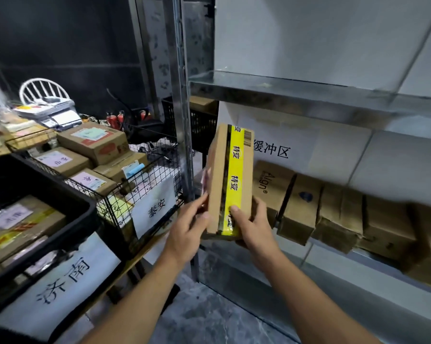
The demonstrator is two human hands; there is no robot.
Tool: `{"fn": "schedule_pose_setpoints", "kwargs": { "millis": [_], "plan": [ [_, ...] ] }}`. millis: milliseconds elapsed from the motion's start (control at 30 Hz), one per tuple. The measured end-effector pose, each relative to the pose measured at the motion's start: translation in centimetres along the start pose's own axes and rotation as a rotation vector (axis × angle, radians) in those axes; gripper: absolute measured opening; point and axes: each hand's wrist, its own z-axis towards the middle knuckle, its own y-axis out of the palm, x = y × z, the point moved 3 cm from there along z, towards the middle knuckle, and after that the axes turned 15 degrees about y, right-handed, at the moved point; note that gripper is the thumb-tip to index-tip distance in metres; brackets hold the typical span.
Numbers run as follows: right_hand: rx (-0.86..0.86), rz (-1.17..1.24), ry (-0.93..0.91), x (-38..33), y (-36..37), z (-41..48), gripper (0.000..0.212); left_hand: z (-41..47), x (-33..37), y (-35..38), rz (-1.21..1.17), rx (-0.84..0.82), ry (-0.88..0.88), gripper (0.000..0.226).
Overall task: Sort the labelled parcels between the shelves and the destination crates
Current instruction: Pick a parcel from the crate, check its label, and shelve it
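Gripping flat brown cardboard parcel with yellow tape (228,181), upright | left hand (188,230) 9 o'clock edge | right hand (253,225) 3 o'clock | metal shelf (308,91) 12 o'clock.

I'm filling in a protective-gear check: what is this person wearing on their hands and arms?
No gear shows. The left hand and right hand are ungloved, with no rings visible. No watch or band shows either. The left forearm and right forearm are uncovered down to the picture's edge; no sleeve is in view.

Two hands (184,234) (255,230), one held parcel (216,182), two labelled crates (81,203) (149,170).
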Motion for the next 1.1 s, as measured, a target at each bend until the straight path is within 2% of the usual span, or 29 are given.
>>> {"fn": "schedule_pose_setpoints", "kwargs": {
  "millis": [100,133,233,333,467,567,667,700,800,867,1000,1100],
  "plan": [
    [-0.034,0.148,0.096,0.8,-0.7,-0.3,0.038,0.2,0.2,-0.7,-0.098,0.082,-0.098,0.029],
    [-0.057,0.194,0.126,1.3,-0.8,-0.4,0.037,0.4,0.0,-0.9,-0.068,0.106,-0.13,0.032],
    [-0.16,0.309,0.188,2.2,-1.0,-0.7,0.03,-0.2,0.1,-1.1,-0.046,0.102,-0.24,0.061],
    [-0.248,0.354,0.237,2.9,-1.0,-0.6,0.035,-1.2,0.6,-1.8,-0.121,0.101,-0.223,0.072],
    [-0.184,0.221,0.121,2.7,-0.2,-0.2,0.049,-2.3,0.9,-3.6,-0.001,0.173,-0.132,0.078],
    [-0.153,0.077,0.018,1.2,1.9,-0.1,0.046,-2.7,1.4,-5.5,0.104,0.208,-0.058,0.08],
    [-0.191,-0.008,0.005,0.0,4.2,0.2,0.028,-3.0,1.9,-7.8,0.166,0.255,-0.011,0.072],
    [-0.213,-0.045,0.007,-0.4,5.2,0.2,0.028,-3.1,2.3,-8.6,0.2,0.271,0.006,0.071],
    [-0.28,-0.206,-0.031,-1.5,8.6,0.5,0.077,-3.4,2.6,-11.2,0.311,0.328,0.042,0.075],
    [-0.294,-0.268,-0.086,-2.5,11.4,0.7,0.086,-3.5,3.0,-13.0,0.382,0.37,0.068,0.077],
    [-0.326,-0.269,-0.154,-4.6,17.4,1.8,0.071,-3.1,4.2,-17.9,0.394,0.451,0.073,0.07],
    [-0.409,-0.244,-0.175,-6.1,22.6,2.4,0.062,-3.0,5.2,-23.1,0.317,0.53,0.074,0.048]
  ]
}}
